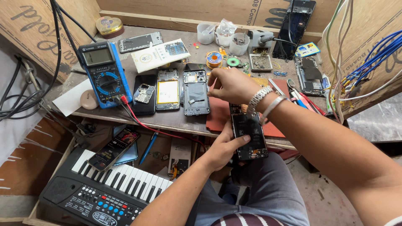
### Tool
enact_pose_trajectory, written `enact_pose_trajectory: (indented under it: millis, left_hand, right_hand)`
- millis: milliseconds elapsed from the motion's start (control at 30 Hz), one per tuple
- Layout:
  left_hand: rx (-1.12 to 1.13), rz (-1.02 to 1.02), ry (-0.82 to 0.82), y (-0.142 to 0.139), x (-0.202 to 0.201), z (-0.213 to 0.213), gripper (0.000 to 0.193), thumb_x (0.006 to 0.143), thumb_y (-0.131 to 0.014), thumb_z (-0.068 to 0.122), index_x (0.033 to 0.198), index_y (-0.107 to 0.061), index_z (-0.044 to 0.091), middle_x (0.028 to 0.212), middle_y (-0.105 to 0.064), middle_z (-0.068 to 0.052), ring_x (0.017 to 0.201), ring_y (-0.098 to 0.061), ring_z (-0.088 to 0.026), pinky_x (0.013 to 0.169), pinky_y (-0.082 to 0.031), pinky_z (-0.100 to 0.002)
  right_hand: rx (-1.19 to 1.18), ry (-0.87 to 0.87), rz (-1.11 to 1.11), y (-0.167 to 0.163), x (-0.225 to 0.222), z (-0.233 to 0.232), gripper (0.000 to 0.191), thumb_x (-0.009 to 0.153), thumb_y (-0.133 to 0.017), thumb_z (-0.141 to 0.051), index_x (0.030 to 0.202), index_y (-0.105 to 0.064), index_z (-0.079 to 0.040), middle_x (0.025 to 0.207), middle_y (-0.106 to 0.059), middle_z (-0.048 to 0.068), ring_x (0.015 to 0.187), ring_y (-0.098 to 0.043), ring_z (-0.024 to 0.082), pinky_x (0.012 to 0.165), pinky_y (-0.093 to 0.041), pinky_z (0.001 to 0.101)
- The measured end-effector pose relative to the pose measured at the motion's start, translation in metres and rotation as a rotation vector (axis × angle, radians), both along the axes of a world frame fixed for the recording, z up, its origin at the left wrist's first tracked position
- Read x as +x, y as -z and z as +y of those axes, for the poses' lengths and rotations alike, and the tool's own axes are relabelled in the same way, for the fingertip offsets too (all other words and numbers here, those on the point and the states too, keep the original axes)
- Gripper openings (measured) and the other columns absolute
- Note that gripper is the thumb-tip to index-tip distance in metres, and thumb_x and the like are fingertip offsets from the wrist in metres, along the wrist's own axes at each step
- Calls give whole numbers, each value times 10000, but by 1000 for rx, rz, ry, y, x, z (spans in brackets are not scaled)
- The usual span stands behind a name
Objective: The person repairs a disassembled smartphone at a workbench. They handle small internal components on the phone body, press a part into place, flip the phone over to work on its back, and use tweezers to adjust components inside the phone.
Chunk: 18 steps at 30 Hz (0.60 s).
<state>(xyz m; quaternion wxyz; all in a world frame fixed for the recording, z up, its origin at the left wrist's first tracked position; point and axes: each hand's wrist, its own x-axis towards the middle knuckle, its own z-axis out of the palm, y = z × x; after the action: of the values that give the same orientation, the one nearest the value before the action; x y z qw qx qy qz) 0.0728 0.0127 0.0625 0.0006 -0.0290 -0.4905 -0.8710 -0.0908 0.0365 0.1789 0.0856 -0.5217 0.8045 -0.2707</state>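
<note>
Head view — hands (228,115) on perhaps opened phone (250,136)

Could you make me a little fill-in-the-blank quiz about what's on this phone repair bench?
1. The left hand grips an opened black ____ with its insides showing.
2. The right hand wears a ____ metal bracelet on its wrist.
3. The blue handheld multimeter has a round ____ below its screen.
4. On the lower shelf lies a black toy ____ with white keys.

Missing words: phone; silver; dial; keyboard
</note>
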Motion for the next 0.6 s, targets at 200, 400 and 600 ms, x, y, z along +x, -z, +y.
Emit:
enact_pose_trajectory:
  millis: [200,400,600]
  left_hand:
    - [4,-31,-15,-6,1,2,641,993,-602,99,1553,-291,107,1224,-600,-77,983,-672,-130,766,-596,-294]
    - [5,-44,-27,-4,1,3,571,992,-600,103,1497,-335,93,1204,-603,-72,956,-669,-124,749,-594,-298]
    - [22,-20,-30,-1,0,4,545,995,-600,96,1480,-351,85,1208,-595,-72,1005,-653,-130,803,-596,-310]
  right_hand:
    - [76,74,-48,8,-6,-14,251,809,-781,-259,931,-707,-52,829,-774,108,785,-760,234,734,-584,363]
    - [47,89,-147,10,0,-14,261,794,-802,-258,904,-689,-49,815,-772,80,763,-769,202,697,-581,353]
    - [-1,65,-137,11,4,-16,305,770,-831,-256,920,-674,-41,851,-765,103,795,-762,213,723,-587,343]
